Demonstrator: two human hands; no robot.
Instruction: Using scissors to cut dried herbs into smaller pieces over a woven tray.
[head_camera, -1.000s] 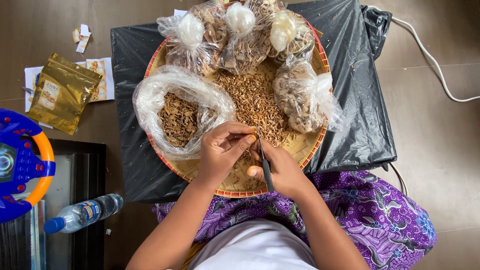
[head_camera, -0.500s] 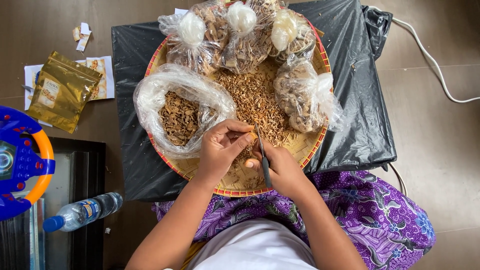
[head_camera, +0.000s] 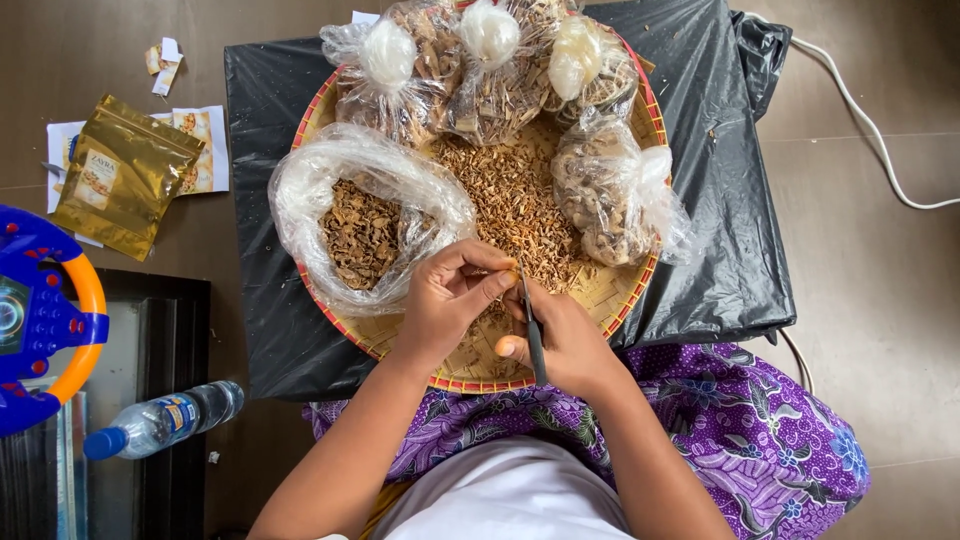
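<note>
A round woven tray (head_camera: 620, 295) rests on black plastic sheeting and holds a heap of brown dried chips (head_camera: 515, 200). My left hand (head_camera: 450, 300) pinches one small brown piece (head_camera: 510, 272) at its fingertips. Close beside it, my right hand (head_camera: 565, 340) grips a thin dark blade (head_camera: 532, 330) whose tip points up at that piece. An open clear bag (head_camera: 360, 225) with dried chips inside lies on the tray just left of my left hand. Several tied clear bags (head_camera: 490, 65) of the same chips crowd the tray's far rim.
A gold pouch (head_camera: 120, 175) lies on papers at the left. A blue and orange toy steering wheel (head_camera: 40, 315) and a plastic water bottle (head_camera: 160, 420) sit at lower left. A white cable (head_camera: 860, 120) crosses the floor at right. Purple patterned cloth (head_camera: 740, 420) covers my lap.
My hands have stayed over the tray's near side. The fingers and blade shifted slightly around the small piece.
</note>
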